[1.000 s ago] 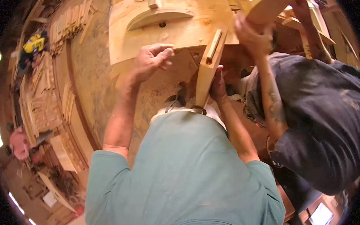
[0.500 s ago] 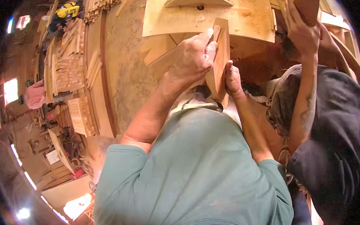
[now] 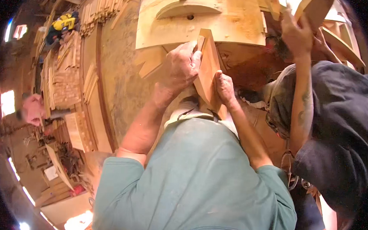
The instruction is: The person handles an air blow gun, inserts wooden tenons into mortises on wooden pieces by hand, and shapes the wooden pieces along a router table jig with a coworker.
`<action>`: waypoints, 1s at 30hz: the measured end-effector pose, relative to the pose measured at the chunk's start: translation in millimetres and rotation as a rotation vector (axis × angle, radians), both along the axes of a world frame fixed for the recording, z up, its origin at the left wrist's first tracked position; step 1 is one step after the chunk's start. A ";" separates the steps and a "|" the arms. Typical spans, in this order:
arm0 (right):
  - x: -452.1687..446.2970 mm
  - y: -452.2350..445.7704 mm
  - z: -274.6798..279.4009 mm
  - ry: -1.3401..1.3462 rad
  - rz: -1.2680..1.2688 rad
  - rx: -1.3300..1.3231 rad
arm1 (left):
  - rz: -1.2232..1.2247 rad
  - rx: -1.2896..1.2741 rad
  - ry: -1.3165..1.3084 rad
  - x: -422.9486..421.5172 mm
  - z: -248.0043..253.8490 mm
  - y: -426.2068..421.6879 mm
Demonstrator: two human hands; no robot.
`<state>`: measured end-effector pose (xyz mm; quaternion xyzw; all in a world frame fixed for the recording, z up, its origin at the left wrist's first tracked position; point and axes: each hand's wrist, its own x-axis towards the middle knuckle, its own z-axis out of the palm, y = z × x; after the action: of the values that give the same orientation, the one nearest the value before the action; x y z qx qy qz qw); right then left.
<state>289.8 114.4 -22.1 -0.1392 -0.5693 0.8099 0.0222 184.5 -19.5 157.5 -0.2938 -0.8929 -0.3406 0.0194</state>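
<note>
A flat wooden board (image 3: 209, 70) is tilted upright in front of my waist, its lower end close to my shirt. My left hand (image 3: 180, 67) is closed at its upper left side, fingers pressed round a small thin wooden piece (image 3: 200, 42) lying along the board's edge. What the palm covers is hidden. Lower on the right side, my right hand (image 3: 225, 90) grips the board, thumb pointing up. Just beyond the board's top is a wooden panel (image 3: 238, 28) with a curved wooden piece (image 3: 189, 10) and a dark hole.
Close on my right, a co-worker in a dark shirt (image 3: 337, 123) holds another wooden board (image 3: 316, 11). Stacked timber (image 3: 64, 88) lines the left side. Farther left are a person in pink (image 3: 33, 109) and one in yellow (image 3: 64, 23).
The view has shifted, so the panel sits lower and farther left. My hands and the board have moved left and down in view together. The co-worker's hand has moved left and is blurred.
</note>
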 end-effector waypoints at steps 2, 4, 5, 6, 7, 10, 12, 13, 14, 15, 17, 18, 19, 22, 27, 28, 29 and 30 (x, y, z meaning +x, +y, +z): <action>-4.2 1.5 -1.2 0.010 -0.014 -0.053 | -0.015 0.056 -0.001 -7.5 -5.0 1.5; -10.5 6.3 0.9 -0.004 -0.046 -0.012 | -0.024 0.117 -0.075 -17.4 -12.8 0.1; -16.2 8.2 1.1 -0.011 -0.059 0.006 | -0.015 0.162 -0.134 -24.4 -19.0 -1.6; -22.3 10.2 -2.6 -0.035 -0.063 0.112 | -0.002 0.205 -0.193 -32.0 -27.7 -5.3; -29.6 13.6 -7.3 -0.061 -0.064 0.219 | 0.042 0.251 -0.223 -41.9 -39.6 -12.0; -59.0 12.9 11.9 -0.324 0.016 0.666 | 0.193 0.420 -0.414 -71.9 -78.5 -42.1; -80.4 -3.2 63.2 -0.407 0.098 0.956 | 0.313 0.559 -0.661 -86.5 -97.2 -72.9; -89.9 -15.4 91.2 -0.438 0.170 0.990 | 0.370 0.657 -0.619 -96.0 -121.7 -90.1; -99.3 -26.2 95.3 -0.414 0.202 1.003 | 0.434 0.724 -0.657 -101.1 -123.5 -102.1; -108.6 -34.2 96.3 -0.398 0.233 1.019 | 0.495 0.793 -0.700 -103.4 -125.0 -111.7; -122.9 -42.2 91.9 -0.396 0.280 1.000 | 0.523 0.772 -0.720 -114.4 -131.9 -126.8; -126.9 -43.1 83.6 -0.404 0.242 0.943 | 0.535 0.666 -0.635 -124.2 -125.9 -132.8; -129.3 -41.5 72.9 -0.410 0.203 0.886 | 0.542 0.561 -0.549 -136.8 -108.4 -135.4; -134.6 -10.3 40.4 -0.490 0.122 0.598 | 0.570 0.587 -0.405 -178.2 -77.2 -160.6; -133.7 28.5 47.8 -0.427 -0.136 -0.095 | 0.541 0.872 -0.654 -206.2 -87.7 -220.9; -134.6 33.3 50.5 -0.417 -0.148 -0.117 | 0.534 0.868 -0.686 -202.9 -98.4 -220.5; -133.9 37.8 53.8 -0.391 -0.124 -0.044 | 0.527 0.864 -0.718 -196.8 -108.6 -220.7; -133.3 40.5 56.0 -0.376 -0.159 -0.005 | 0.521 0.862 -0.747 -192.5 -115.2 -219.5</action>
<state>156.5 154.9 33.9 -0.3327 -0.5488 0.7666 -0.0210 -8.0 -239.0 42.3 0.1064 -0.6641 -0.7339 -0.0948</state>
